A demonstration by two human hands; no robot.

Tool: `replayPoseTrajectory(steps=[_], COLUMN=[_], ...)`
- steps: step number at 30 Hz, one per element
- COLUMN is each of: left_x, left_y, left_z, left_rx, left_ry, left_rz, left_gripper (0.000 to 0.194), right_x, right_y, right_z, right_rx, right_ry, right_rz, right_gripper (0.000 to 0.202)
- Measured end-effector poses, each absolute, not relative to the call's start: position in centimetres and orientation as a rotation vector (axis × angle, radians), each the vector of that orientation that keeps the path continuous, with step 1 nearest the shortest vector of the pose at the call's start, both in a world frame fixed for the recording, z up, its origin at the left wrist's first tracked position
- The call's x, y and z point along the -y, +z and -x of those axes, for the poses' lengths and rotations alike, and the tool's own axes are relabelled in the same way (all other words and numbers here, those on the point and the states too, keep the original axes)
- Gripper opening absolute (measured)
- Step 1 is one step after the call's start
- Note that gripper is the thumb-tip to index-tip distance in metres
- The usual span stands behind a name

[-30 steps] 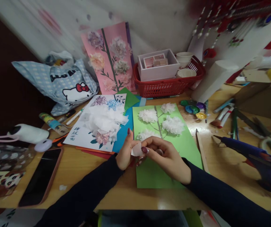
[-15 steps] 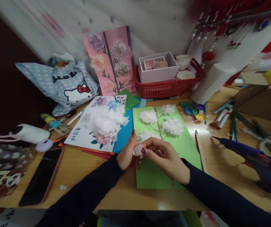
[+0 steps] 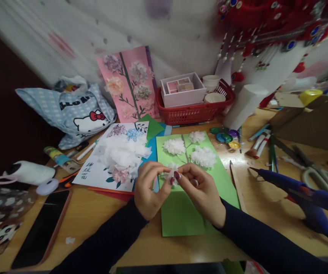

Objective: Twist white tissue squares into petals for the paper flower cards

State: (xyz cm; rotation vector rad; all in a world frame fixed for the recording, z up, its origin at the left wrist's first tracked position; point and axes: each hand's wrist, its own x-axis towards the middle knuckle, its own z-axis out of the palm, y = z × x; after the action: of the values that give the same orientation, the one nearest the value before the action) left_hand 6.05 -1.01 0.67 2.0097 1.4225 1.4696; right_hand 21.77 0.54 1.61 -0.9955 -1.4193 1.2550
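Note:
Both hands meet over the green sheet (image 3: pixel 181 217), pinching a small piece of white tissue paper (image 3: pixel 173 176) between thumbs and fingertips. My left hand (image 3: pixel 151 188) comes from the left, its thumb and fingers closed on the tissue. From the right, my right hand (image 3: pixel 204 188) pinches the same piece, with a ring on one finger. White ruffled paper flowers (image 3: pixel 204 157) lie on the green sheet around a drawn stem. A pile of white tissue (image 3: pixel 122 152) rests on a white drawn sheet (image 3: pixel 88 176) to the left.
A blue glue gun (image 3: pixel 298 188) and scissors (image 3: pixel 320 171) lie right. A phone (image 3: pixel 41 228) is at the front left. Behind stand a red basket (image 3: pixel 192 114), a pink flower picture (image 3: pixel 129 83), a checked bag (image 3: pixel 66 110) and a white roll (image 3: pixel 245 106). Paint cups (image 3: pixel 224 137) sit nearby.
My left hand has turned, its fingers now curled over to the tissue from above. The tissue between my hands looks more ruffled. The camera view has shifted slightly.

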Motion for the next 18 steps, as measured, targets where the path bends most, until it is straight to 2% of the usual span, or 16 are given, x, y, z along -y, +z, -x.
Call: replayPoseTrajectory(steps=[6,9,18], left_x=[1.32,1.34,1.13], left_y=[1.55,1.65,1.34], left_z=[-6.88,-6.89,-6.58], left_rx=[-1.317,-1.31,-1.275], left_ry=[1.333,1.306,1.357], left_rz=[-1.855,-1.781,-1.559], left_gripper=[0.024,0.024,0.034], right_x=[-0.54,-0.54,-0.63], right_y=[1.44,1.28,1.19], right_z=[-21.73,-21.72,-21.74], right_rx=[1.423,1.428,1.437], right_ry=[1.263,1.273,1.251], right_rz=[0.988,0.991,1.037], right_gripper=[0.014,0.013,0.019])
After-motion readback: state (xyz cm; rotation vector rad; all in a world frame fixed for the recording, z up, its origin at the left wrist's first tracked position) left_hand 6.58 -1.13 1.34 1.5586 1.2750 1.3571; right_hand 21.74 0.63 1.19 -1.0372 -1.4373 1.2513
